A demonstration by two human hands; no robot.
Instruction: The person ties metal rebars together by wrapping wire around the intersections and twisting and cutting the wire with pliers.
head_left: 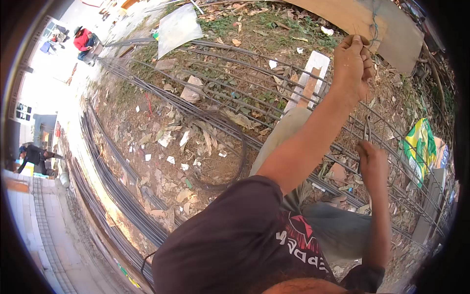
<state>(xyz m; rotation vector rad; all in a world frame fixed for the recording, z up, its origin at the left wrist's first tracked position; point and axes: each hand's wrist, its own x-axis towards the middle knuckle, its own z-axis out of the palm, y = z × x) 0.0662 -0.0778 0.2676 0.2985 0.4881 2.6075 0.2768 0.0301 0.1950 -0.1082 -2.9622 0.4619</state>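
Fingers (357, 43) of the left hand (350, 68) pinched, I judged, thin wire (356, 31), perhaps to clear the rebar (169, 98); the right hand's (374, 164) wrapped round pincers (367, 129).

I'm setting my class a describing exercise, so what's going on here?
A person is working with both hands over long metal bars laid above littered ground. The right hand grips a slim metal tool among the bars. The left hand is held out farther ahead, its fingers pinched together; anything between them is too fine to make out. Another person in a red top sits near the bars' far end.
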